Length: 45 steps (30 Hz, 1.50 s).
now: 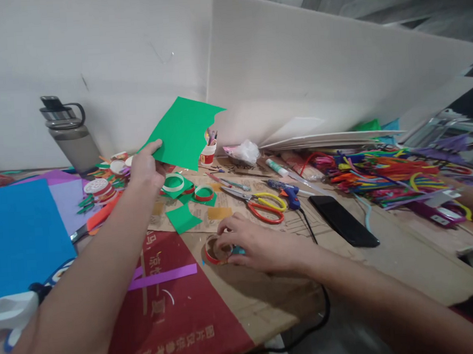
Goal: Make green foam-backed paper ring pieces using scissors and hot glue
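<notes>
One green paper sheet (180,135), notched, was pinched in my left hand (149,163) toward eleven o'clock; my right fingers (234,230) grasped a red-rimmed ring (214,257) near centre.

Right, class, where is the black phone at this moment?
In the head view, the black phone lies on the cardboard, right of centre, just to the right of the blue glue gun.

Cardboard-covered table (268,303); on it black phone (343,220), red-yellow scissors (258,201), blue glue gun (290,194), purple strip (164,276).
</notes>
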### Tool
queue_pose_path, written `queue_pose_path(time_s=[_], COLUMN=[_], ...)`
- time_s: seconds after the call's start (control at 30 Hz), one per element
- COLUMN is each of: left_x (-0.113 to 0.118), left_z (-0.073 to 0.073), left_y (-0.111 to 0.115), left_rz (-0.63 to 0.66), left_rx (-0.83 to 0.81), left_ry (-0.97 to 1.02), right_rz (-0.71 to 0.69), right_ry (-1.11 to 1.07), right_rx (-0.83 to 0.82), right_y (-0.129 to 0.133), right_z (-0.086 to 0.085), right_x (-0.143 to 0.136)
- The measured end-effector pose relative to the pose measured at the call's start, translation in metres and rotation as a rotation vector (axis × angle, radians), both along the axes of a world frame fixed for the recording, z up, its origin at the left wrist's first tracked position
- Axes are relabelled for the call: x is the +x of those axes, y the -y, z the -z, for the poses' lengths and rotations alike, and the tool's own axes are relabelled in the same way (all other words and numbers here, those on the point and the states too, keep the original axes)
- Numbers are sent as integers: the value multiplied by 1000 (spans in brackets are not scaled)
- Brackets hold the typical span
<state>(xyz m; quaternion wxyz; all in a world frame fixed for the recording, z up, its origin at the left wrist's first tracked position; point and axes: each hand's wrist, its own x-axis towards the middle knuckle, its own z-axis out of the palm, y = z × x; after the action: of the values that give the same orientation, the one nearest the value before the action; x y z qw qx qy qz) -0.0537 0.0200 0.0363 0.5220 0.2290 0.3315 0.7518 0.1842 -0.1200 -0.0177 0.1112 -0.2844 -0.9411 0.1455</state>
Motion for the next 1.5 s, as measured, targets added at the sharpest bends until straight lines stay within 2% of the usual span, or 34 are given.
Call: queue_pose_path(time_s=[0.17, 0.27, 0.4, 0.53, 0.6, 0.77, 0.97, 1.07, 1.13, 1.23, 1.37, 1.5], left_x=[2, 0, -10, -22, -26, -39, -49, -48, -46, -45, -43, -41], left_z=[9, 16, 22, 23, 24, 27, 30, 32, 35, 38, 38, 34], left_y=[1, 2, 3, 5, 5, 0, 3, 6, 7, 8, 12, 14], left_rz=[223, 345, 518, 647, 676, 599, 801, 868, 866, 861, 886, 1013], left_rx=[-9, -5, -66, -107, -130, -137, -166, -225, -254, -239, -307, -288], left_ry=[-158, -277, -441, -562, -610, -656, -817, -889, -932, -980, -1033, -1184], right_rz=[17, 84, 226, 324, 345, 376, 591, 662, 674, 629, 575, 533], right_ry=[-3, -74, -114, -32, -6, 56, -154, -261, -347, -471, -560, -549], right_rx=[22, 5, 22, 44, 39, 0, -4, 2, 29, 86, 31, 24], right_y=[-4, -16, -36, -51, -54, -54, -60, -64, -66, -67, -62, -54], right_z=[4, 1, -5, -7, -10, -21, -25, -17, -9, 2, 9, 9], right_x=[-1, 7, 31, 59, 71, 99, 124, 124, 118, 104, 82, 67])
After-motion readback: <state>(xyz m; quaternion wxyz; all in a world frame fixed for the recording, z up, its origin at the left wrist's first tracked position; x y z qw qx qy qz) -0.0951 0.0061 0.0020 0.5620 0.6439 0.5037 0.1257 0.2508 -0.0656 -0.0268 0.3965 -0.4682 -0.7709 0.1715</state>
